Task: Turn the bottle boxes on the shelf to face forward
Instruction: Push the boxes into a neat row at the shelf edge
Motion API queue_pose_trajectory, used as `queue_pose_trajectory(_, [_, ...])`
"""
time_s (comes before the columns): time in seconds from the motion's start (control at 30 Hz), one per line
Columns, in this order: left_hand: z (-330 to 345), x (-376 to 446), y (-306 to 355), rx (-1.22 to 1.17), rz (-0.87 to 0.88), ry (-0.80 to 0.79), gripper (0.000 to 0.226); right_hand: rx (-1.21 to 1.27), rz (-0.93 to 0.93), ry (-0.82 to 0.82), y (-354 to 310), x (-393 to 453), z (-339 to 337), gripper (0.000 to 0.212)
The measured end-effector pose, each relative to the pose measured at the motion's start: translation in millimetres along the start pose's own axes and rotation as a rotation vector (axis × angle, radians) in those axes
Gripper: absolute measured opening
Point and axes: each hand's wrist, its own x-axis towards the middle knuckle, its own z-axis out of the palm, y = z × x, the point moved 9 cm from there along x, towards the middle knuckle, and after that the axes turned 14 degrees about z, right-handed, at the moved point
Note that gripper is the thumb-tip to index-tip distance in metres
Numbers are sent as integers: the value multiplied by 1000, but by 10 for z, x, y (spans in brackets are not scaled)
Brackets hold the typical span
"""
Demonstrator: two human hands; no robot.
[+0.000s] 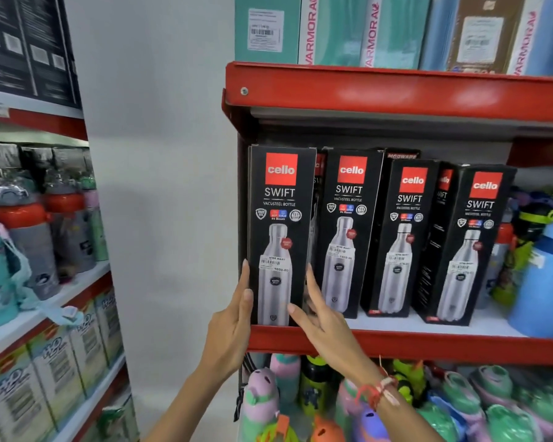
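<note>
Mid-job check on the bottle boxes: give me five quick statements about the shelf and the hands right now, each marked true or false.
1. Both hands are on the leftmost box. True: the left hand is against its left edge, and the right hand is at its right edge.
2. Four boxes show their front face with the bottle picture. True: the second box, third box and fourth box show it too.
3. The fourth box stands square to the shelf edge. False: it is angled, with a side panel showing.
4. The boxes are white. False: they are black with a red logo patch.
5. The right wrist is bare. False: it wears a red thread band.
</note>
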Motion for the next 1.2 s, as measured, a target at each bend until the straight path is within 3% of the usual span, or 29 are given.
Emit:
queue_pose_trajectory(0.07, [8, -25, 73, 14, 18, 77, 52, 47, 5, 10, -6, -15, -57, 74])
queue_pose_trajectory(0.17, [-37, -83, 418, 146, 194, 300, 41, 117, 15, 312, 100, -79, -465, 57])
queue_pose_trajectory(0.2, [35, -78, 558, 141, 280, 318, 39, 123, 26, 424, 162, -112, -618, 48])
queue_pose_trajectory(0.27, [345, -3, 775, 44, 384, 208, 38, 104, 99, 521, 319, -119, -818, 42])
queue_pose_trajectory(0.43, [1251, 246, 725, -216, 84, -100, 67, -22, 178, 463, 468, -15, -941, 54])
queue_pose_trajectory(0.53, [1468, 312, 581, -260, -95, -95, 79, -112, 168, 477, 512, 39, -990, 58])
queue_pose_trajectory(0.6, [1488, 322, 515, -226, -169, -87, 84, -146, 172, 399, 542, 115, -928, 66])
queue_pose_trajectory(0.7, [1462, 307, 551, -186, -167, -54, 80, -133, 157, 272, 537, 152, -822, 78])
queue_pose_trajectory(1.03, [1041, 57, 777, -24, 15, 160, 70, -9, 18, 398, 374, -196, -1074, 72])
queue_pose_trajectory(1.2, [1125, -182, 792, 37, -31, 167, 76, -37, -14, 338, 628, -305, -1103, 70])
